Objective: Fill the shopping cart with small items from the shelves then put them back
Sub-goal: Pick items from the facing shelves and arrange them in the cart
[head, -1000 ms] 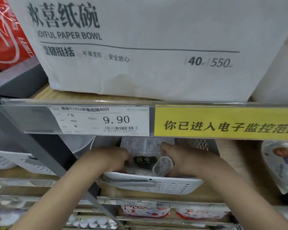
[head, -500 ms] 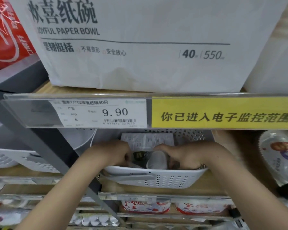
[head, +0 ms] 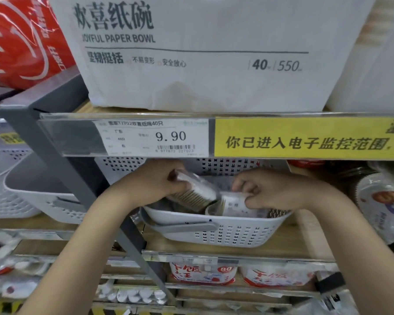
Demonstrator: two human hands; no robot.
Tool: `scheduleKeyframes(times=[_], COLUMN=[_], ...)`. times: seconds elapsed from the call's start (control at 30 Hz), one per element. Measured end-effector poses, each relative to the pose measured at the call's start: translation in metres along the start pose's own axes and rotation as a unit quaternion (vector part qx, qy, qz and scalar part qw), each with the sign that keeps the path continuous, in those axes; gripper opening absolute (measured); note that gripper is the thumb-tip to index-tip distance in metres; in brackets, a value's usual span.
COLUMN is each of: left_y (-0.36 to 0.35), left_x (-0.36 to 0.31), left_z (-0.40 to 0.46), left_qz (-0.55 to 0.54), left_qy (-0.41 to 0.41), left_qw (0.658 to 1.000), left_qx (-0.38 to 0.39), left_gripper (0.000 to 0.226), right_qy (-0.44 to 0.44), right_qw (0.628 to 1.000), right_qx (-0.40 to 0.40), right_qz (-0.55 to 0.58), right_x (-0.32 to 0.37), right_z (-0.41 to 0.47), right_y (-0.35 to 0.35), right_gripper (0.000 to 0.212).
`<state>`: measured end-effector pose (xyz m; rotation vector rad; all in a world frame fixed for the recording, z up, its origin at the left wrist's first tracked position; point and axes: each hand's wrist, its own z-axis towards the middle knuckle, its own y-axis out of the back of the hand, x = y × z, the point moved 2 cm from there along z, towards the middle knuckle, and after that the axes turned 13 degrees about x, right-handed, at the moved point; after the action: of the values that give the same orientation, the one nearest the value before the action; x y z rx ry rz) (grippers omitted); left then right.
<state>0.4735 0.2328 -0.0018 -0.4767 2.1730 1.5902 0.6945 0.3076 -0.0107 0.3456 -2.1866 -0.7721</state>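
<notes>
A shop shelf (head: 225, 248) of pale wood is being faced at close range, with a large white pack of paper bowls (head: 203, 53) standing on the level above and a price strip (head: 152, 137) beside a yellow notice (head: 305, 139) along its edge. On the shelf below, a white perforated basket (head: 225, 233) is being worked in by both hands.

Since half a second ago, a clear cylindrical tub of cotton swabs (head: 196, 194) is being lifted out of the basket: then both hands were buried low among the contents, and now the tub is being held tilted above the rim, its near end raised. The left hand (head: 155, 185) is being kept clenched round that tub, fingers curled over its top. The right hand (head: 266, 192) is being kept closed on a second small tub with a white label (head: 234, 204), pinched between thumb and curled fingers, which is sitting low inside the basket, just beside the first; the two look to be touching, though that is blurred.

Two small items are therefore judged to be in the course of being taken from the shelf, so the filling half of the task is being served. The shopping cart is not being shown, so how full it is cannot be told.
</notes>
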Motion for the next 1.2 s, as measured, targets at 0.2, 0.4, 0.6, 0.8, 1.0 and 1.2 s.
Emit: scheduleKeyframes(times=[0.2, 0.4, 0.6, 0.8, 1.0, 1.2], left_y=[-0.008, -0.015, -0.016, -0.033, -0.072, -0.115], left_x=[-0.023, -0.028, -0.004, 0.079, 0.178, 0.237], left_z=[-0.046, -0.104, -0.173, -0.266, -0.395, -0.523], left_qz=[-0.13, -0.127, -0.252, -0.461, -0.566, -0.549], left_qy=[-0.082, -0.196, -0.19, -0.029, 0.096, 0.176], left_qw=[0.967, 0.904, 0.842, 0.727, 0.568, 0.471], left_qx=[-0.202, -0.358, -0.438, -0.508, -0.59, -0.668], left_gripper=[0.013, 0.012, 0.008, 0.023, 0.03, 0.037], right_qy=[0.069, 0.201, 0.284, 0.294, 0.254, 0.215], right_qw=[0.977, 0.886, 0.823, 0.815, 0.815, 0.826], right_qx=[-0.201, -0.41, -0.417, -0.257, -0.108, 0.064], right_qz=[-0.014, 0.078, 0.261, 0.429, 0.509, 0.518], right_x=[0.003, 0.04, 0.111, 0.192, 0.292, 0.387], right_z=[-0.023, -0.063, -0.07, -0.005, 0.073, 0.125], right_y=[-0.003, -0.045, -0.1, -0.167, -0.267, -0.364], right_gripper=[0.044, 0.056, 0.038, 0.024, 0.021, 0.032])
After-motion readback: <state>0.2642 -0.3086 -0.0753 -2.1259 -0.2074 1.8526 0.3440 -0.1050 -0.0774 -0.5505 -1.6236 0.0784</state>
